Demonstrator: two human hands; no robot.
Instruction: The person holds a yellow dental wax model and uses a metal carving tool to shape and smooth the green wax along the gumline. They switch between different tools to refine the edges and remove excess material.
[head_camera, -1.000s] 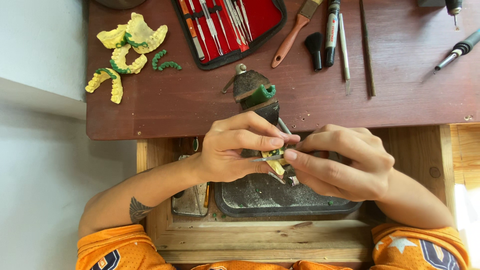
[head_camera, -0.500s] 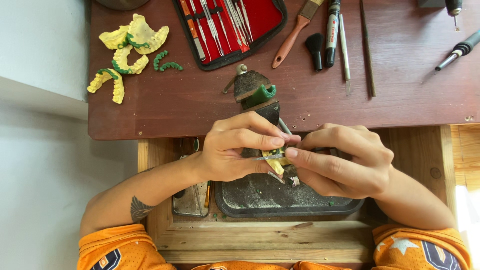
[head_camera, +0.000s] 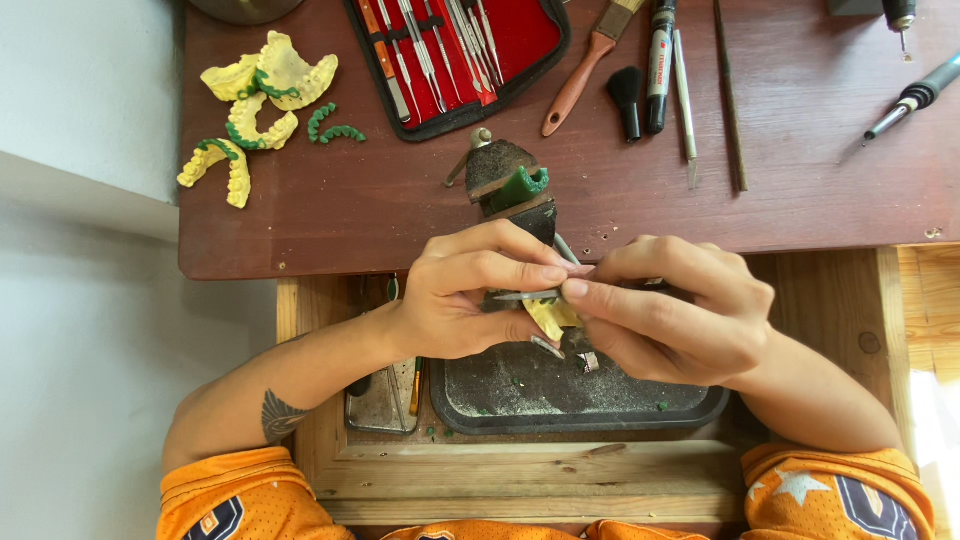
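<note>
My left hand (head_camera: 470, 295) and my right hand (head_camera: 675, 310) meet over a dark metal tray (head_camera: 500, 395) set in an open wooden drawer. Between the fingertips sits a small yellow dental cast (head_camera: 553, 318), gripped by my left hand. My right hand pinches a thin metal hand tool (head_camera: 525, 296) that lies across the cast. Just beyond my hands, a small bench vise (head_camera: 500, 170) at the table's front edge clamps a green wax piece (head_camera: 522, 187).
On the dark red table lie several yellow dental casts with green wax rims (head_camera: 255, 105) at left, a red-lined case of metal instruments (head_camera: 455, 50), a wooden-handled brush (head_camera: 585, 70), a black brush, a pen and rods (head_camera: 728, 95), and a handpiece (head_camera: 915, 97) at right.
</note>
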